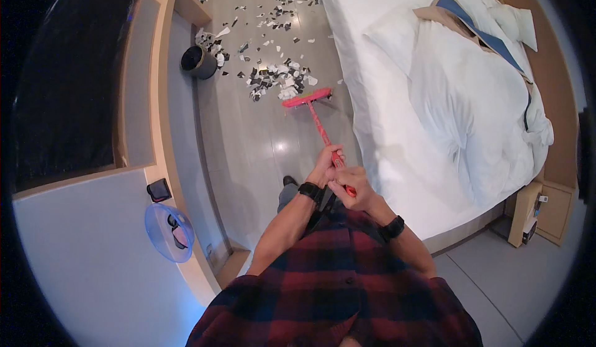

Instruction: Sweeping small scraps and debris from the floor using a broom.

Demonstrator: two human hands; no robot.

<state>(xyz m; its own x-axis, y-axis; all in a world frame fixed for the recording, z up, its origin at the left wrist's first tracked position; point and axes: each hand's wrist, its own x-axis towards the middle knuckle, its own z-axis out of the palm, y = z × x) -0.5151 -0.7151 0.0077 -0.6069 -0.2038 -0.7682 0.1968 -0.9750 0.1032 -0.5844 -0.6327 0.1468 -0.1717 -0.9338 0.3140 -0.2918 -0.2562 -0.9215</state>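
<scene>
My left hand (325, 164) is closed around the red handle of a broom (318, 121), lower down the stick. Near the handle's end, my right hand (355, 186) grips the same broom, close beside the left. The pink broom head (307, 98) rests on the grey floor at the near right edge of a heap of black and white scraps (281, 77). More scraps (274, 18) lie scattered over the floor beyond the heap.
A black bin (199, 62) stands at the left by the wall, with scraps behind it. A bed with white bedding (386, 128) borders the floor on the right. On the wooden ledge (163, 90) at the left sit a blue translucent basin (151, 235) and a small dark case (159, 190).
</scene>
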